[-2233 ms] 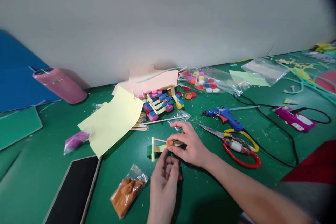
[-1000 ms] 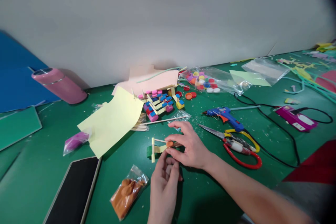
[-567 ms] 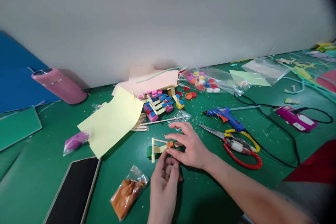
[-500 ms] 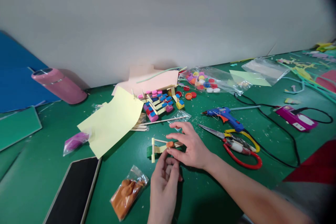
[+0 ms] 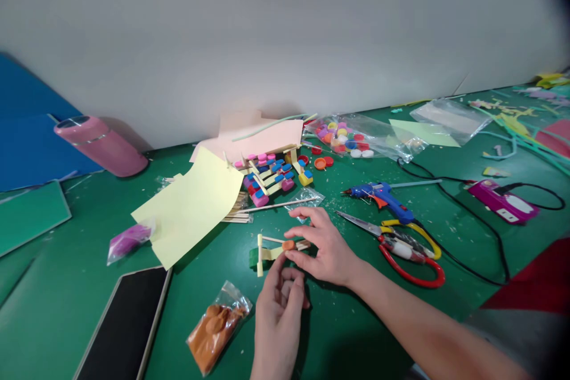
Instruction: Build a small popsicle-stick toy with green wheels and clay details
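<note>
A small craft model (image 5: 269, 253) lies before me, with a pale yellow strip, thin sticks and a green block at its left end. An orange clay piece (image 5: 288, 245) sits on its right part. My left hand (image 5: 280, 306) is below it, index fingertip against the model near the clay, the other fingers curled in; whether they hold anything is hidden. From the right comes my right hand (image 5: 323, 246), fingers spread over the model's right end and thumb tip close to the clay. A clear bag of orange clay (image 5: 218, 326) lies left of my left hand.
Scissors (image 5: 396, 246) and a blue glue gun (image 5: 378, 196) lie to the right, with a black cord. Finished-looking small models (image 5: 271, 178) and a bag of colourful caps (image 5: 342, 133) are behind. Yellow paper (image 5: 191, 208), a phone-like slab (image 5: 124, 323) and a pink flask (image 5: 102, 145) occupy the left.
My right hand's fingertips have shifted very slightly to the right. My left hand and the model stay practically in place.
</note>
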